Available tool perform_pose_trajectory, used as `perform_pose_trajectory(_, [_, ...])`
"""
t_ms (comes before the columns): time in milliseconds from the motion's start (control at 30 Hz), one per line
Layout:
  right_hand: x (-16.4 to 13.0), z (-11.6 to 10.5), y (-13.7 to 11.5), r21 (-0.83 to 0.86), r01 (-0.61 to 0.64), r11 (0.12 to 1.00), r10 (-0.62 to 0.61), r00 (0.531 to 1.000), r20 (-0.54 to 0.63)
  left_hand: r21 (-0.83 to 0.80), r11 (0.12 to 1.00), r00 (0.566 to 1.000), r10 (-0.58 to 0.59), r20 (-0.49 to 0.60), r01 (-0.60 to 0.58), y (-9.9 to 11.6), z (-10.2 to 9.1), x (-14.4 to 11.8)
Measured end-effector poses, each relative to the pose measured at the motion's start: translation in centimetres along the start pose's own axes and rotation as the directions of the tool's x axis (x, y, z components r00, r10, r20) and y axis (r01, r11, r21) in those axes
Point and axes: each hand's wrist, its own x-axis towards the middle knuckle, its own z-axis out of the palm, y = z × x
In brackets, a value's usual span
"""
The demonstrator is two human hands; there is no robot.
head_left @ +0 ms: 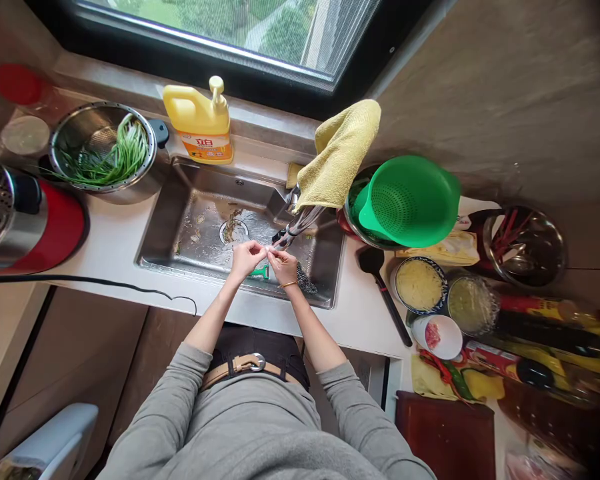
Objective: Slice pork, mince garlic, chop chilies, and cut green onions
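At frame centre, over the sink point(180, 233), we find the left hand point(246, 257) and right hand point(283, 265) pinching one small pale item point(269, 251) under the tap point(290, 233); we advise firm fingertips, since it would slip easily.

Daylight enters through the window point(240, 30) at the top and lights the scene evenly, with soft shadows only. Mild glare shows on the wet sink point(200, 227) floor and the steel bowl point(103, 143) rim. Wide-angle distortion bends the frame edges; the corners darken and blur, most at right.
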Motion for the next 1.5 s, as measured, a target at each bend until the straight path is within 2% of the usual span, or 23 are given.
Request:
perform_pose_trajectory(100, [-0.1,0.3,-0.3,0.158,-0.132,0.979,0.128,0.991,0.037,-0.043,0.999,0.999,-0.016,-0.034,0.015,0.1,0.2,-0.1])
perform_pose_trajectory(233, [-0.2,0.7,-1.0,0.35,-0.346,0.871,0.313,0.938,0.148,-0.148,0.987,0.997,-0.073,-0.029,0.068,-0.2,0.3,-0.3])
perform_pose_trajectory(333, [-0.2,0.6,-1.6,0.454,-0.418,0.787,0.337,0.908,0.25,-0.17,0.983,0.998,-0.067,-0.005,0.065,-0.4,0.2,-0.5])
perform_pose_trajectory(433, [-0.1,0.3,-2.1,0.521,-0.449,0.726,0.347,0.893,0.285,-0.104,0.994,0.999,-0.038,-0.013,0.036,-0.6,-0.3,-0.7])
perform_pose_trajectory(567, [-0.2,-0.1,-2.7,0.469,-0.499,0.729,0.359,0.862,0.359,0.095,0.995,0.996,0.015,-0.092,-0.006,-0.9,-1.1,-0.9])
perform_pose_trajectory(667, [-0.4,-0.1,-3.1,0.397,-0.512,0.762,0.358,0.844,0.4,0.112,0.989,0.988,0.108,-0.107,-0.096,-1.2,-1.3,-1.0])
perform_pose_trajectory(767, [-0.5,-0.1,-3.2,0.362,-0.522,0.772,0.361,0.83,0.425,0.08,0.965,0.968,0.25,-0.019,-0.248,-1.6,-1.4,-1.0])
perform_pose_trajectory(833, [-0.3,-0.3,-3.1,0.343,-0.538,0.77,0.371,0.815,0.445,0.134,0.927,0.937,0.345,0.061,-0.35,-1.8,-1.5,-1.0])
perform_pose_trajectory(900, [-0.2,-0.4,-3.1,0.339,-0.55,0.763,0.379,0.807,0.453,0.228,0.888,0.917,0.388,0.092,-0.399,-1.9,-1.7,-1.0])
perform_pose_trajectory(1033, [0.0,-0.5,-3.1,0.365,-0.552,0.75,0.376,0.809,0.452,0.342,0.871,0.931,0.364,0.029,-0.351,-1.8,-1.7,-1.1])
perform_pose_trajectory(1200, [-0.1,-0.2,-2.7,0.411,-0.527,0.744,0.4,0.844,0.358,0.328,0.88,0.936,0.351,0.035,-0.343,-1.9,-1.0,-1.4])
perform_pose_trajectory(1400, [-0.1,0.0,-2.4,0.41,-0.515,0.753,0.398,0.853,0.339,0.3,0.898,0.946,0.322,0.047,-0.321,-2.0,-0.5,-1.7])
perform_pose_trajectory(1500, [-0.1,0.2,-2.1,0.396,-0.512,0.762,0.431,0.858,0.28,0.305,0.91,0.958,0.282,0.045,-0.282,-1.9,-0.3,-1.8])
